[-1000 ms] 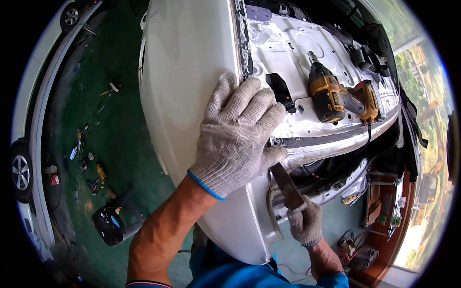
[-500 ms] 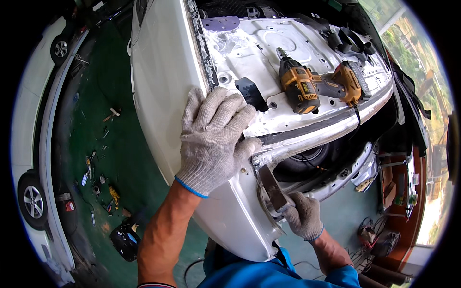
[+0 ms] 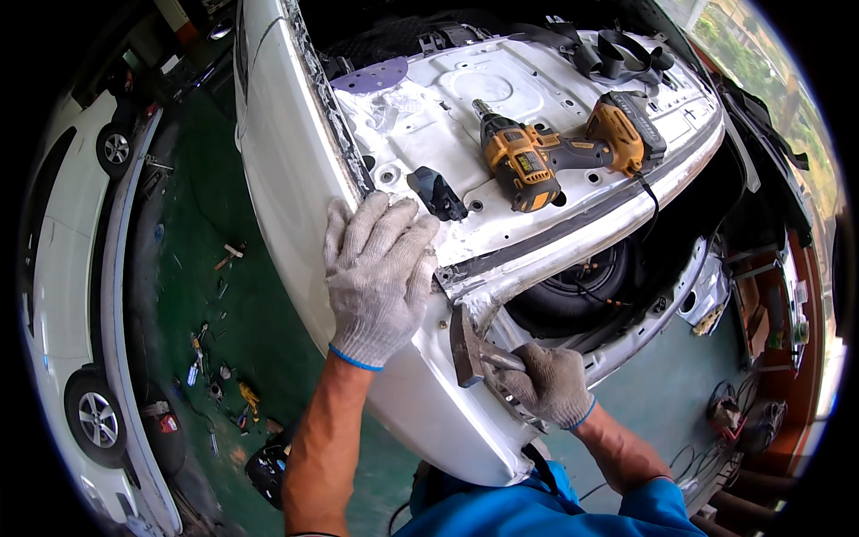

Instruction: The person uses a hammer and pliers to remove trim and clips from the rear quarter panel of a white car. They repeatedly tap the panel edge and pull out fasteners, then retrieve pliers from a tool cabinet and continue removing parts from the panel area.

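Note:
My left hand (image 3: 380, 285), in a grey knit glove with a blue cuff edge, lies with its fingers stretched over the white car's rear side panel (image 3: 412, 394). Its fingertips reach the seam beside the rear deck. My right hand (image 3: 552, 387), gloved alike, is wrapped round the handle of a hammer (image 3: 466, 347). The hammer's dark, worn head is over the panel's inner corner edge, to the right of and below my left hand; whether it touches the metal I cannot tell. Bare, rough metal shows around that corner.
On the white deck (image 3: 429, 107) lie a yellow-and-black cordless impact driver (image 3: 523, 166), a purple sanding disc (image 3: 371, 76) and black straps (image 3: 617, 55). A tyre (image 3: 582, 282) sits in the trunk opening. Tools (image 3: 246, 398) litter the green floor at left, beside another white car (image 3: 76, 224).
The hammer has turned in my right hand, so its head and handle now show more plainly. My left hand stays on the panel, its thumb drawn closer to the fingers. The whole view has shifted.

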Demonstrator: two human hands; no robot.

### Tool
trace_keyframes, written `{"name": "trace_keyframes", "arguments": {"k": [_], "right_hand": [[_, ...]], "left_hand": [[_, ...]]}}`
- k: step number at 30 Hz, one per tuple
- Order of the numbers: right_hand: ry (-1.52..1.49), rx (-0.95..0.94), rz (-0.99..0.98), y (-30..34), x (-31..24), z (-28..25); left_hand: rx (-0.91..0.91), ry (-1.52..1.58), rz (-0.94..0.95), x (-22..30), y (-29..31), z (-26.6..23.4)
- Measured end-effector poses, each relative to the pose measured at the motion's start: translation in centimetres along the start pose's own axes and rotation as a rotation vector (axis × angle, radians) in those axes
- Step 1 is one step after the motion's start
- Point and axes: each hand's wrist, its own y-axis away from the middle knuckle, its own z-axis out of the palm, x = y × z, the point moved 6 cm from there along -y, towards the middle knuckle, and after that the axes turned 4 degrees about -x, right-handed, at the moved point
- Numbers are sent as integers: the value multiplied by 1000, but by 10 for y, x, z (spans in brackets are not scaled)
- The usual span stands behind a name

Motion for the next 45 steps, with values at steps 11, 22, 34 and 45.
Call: {"name": "trace_keyframes", "arguments": {"k": [11, 22, 34, 45], "right_hand": [[-328, -24, -5, 13, 5, 7], [-618, 163, -41, 14, -24, -10], [-453, -19, 157, 13, -3, -5], [-383, 143, 167, 136, 18, 20]], "left_hand": [[132, 118, -7, -17, 0, -8], [255, 129, -45, -44, 6, -7], [319, 163, 40, -48, 1, -13], [273, 140, 134, -38, -3, -9]]}}
